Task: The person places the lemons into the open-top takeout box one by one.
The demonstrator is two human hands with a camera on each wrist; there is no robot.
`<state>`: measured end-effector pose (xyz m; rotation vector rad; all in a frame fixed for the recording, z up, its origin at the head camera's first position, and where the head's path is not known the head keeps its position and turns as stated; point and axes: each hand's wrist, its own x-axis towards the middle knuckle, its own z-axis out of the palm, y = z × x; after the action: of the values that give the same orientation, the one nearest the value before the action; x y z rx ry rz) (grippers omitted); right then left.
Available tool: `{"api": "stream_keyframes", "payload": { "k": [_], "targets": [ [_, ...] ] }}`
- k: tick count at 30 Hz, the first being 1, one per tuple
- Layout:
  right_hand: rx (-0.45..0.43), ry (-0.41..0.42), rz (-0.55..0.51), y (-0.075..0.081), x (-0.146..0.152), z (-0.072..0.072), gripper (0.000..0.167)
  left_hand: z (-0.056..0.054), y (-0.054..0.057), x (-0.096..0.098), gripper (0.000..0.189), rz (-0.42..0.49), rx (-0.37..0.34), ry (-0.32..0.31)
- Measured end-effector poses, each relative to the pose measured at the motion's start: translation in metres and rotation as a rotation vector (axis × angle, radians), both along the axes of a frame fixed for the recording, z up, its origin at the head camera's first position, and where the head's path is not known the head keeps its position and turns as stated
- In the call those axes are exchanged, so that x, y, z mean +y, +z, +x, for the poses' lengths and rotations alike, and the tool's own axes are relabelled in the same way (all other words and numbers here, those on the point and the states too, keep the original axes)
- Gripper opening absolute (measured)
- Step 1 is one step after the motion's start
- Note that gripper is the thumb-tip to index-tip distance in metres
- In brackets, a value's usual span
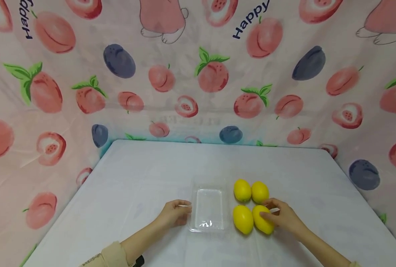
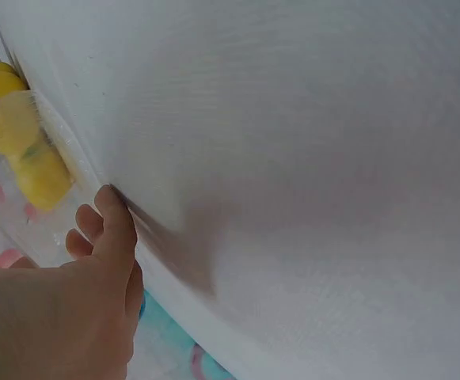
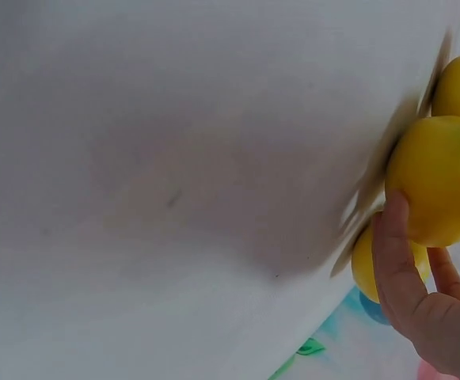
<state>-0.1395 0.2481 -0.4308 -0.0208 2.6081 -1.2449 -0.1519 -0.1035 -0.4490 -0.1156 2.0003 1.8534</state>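
Observation:
Four is avoided here: several yellow lemons stand in two rows beside a clear plastic box [image 1: 209,228]. The right hand [image 1: 282,217] grips the front right lemon [image 1: 262,221], its thumb on the near side and fingers at the far side. In the right wrist view, the fingers [image 3: 396,261] lie against this lemon [image 3: 439,178]. The front left lemon [image 1: 242,219] sits next to it, with the back left lemon [image 1: 242,190] and back right lemon [image 1: 260,192] behind. My left hand [image 1: 175,214] has its loosely extended fingers at the box's left side.
A white cloth [image 1: 144,174] covers the table. Behind and beside it hangs a curtain [image 1: 184,55] printed with peaches and blue fruit. A dark band [image 1: 139,260] shows at the left wrist.

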Motion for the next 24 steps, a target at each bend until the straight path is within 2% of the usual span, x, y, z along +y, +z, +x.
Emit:
{"api": "stream_keyframes", "payload": {
  "k": [10, 24],
  "targets": [
    [-0.059, 0.03, 0.013, -0.0043, -0.0031, 0.0015, 0.055, 0.0021, 0.0017, 0.0009, 0.042, 0.059, -0.063, 0.033],
    [-0.039, 0.015, 0.007, -0.0011, -0.0031, 0.0009, 0.052, -0.0003, 0.0076, 0.0012, 0.042, 0.077, -0.069, 0.054]
  ]
}}
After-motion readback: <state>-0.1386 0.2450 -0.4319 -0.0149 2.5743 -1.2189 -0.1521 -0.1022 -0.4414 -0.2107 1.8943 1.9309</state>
